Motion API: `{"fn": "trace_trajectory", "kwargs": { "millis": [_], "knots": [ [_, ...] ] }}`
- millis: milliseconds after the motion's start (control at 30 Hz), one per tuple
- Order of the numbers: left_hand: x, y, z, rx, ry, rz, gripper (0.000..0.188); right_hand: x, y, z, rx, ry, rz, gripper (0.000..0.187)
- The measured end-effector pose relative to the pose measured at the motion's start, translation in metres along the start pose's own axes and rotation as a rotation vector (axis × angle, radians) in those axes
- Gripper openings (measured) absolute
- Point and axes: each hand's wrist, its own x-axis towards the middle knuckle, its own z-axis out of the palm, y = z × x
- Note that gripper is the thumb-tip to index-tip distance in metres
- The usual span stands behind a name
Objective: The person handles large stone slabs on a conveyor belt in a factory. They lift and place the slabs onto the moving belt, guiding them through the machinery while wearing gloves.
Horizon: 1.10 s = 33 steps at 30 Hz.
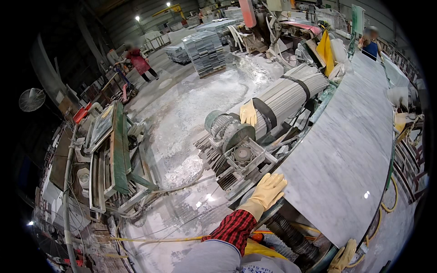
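A long white marble slab (337, 164) with grey veins stretches from near my body toward the far right. My left hand (266, 193), in a cream rubber glove, lies flat with fingers stretched out at the slab's near left corner. The fingertips meet the stone's edge there. At the near right corner is my right hand (343, 257), gloved alike, its fingers extended beside the slab's edge; its wrist is cut off by the picture's lower rim. Neither hand shows a loose object in it. Under the near end, a dark ribbed hose (293, 236) is visible.
Left of the slab stand a dusty motor (232, 129) and a bundle of grey strips (296, 91), with a loose glove (248, 113) on top. Stacked stone (205, 52) stands farther back. One person (138, 63) is at far left, another (371, 45) beyond the slab. A yellow hose (394, 195) runs right.
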Motion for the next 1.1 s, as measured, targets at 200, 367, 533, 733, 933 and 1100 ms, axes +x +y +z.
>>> {"fn": "trace_trajectory", "kwargs": {
  "millis": [200, 367, 533, 733, 933, 1100],
  "knots": [
    [-0.003, 0.000, -0.001, 0.007, -0.022, -0.011, 0.047, -0.003, -0.001, 0.002, -0.013, 0.003, 0.009, 0.043],
    [-0.005, -0.001, 0.001, 0.017, -0.035, -0.012, 0.048, -0.006, 0.000, 0.001, -0.021, -0.024, 0.031, 0.043],
    [-0.008, -0.001, -0.002, 0.010, 0.006, -0.002, 0.047, -0.009, 0.003, 0.002, -0.031, -0.059, 0.049, 0.045],
    [-0.012, -0.002, 0.000, -0.009, -0.002, -0.016, 0.048, -0.010, -0.006, -0.004, 0.009, -0.069, 0.069, 0.048],
    [-0.011, -0.001, -0.005, -0.030, -0.003, -0.015, 0.046, -0.007, -0.018, -0.014, 0.019, -0.094, 0.098, 0.050],
    [-0.014, 0.000, -0.006, -0.033, 0.008, -0.011, 0.045, -0.005, -0.024, -0.020, 0.004, -0.137, 0.122, 0.051]
  ]
}}
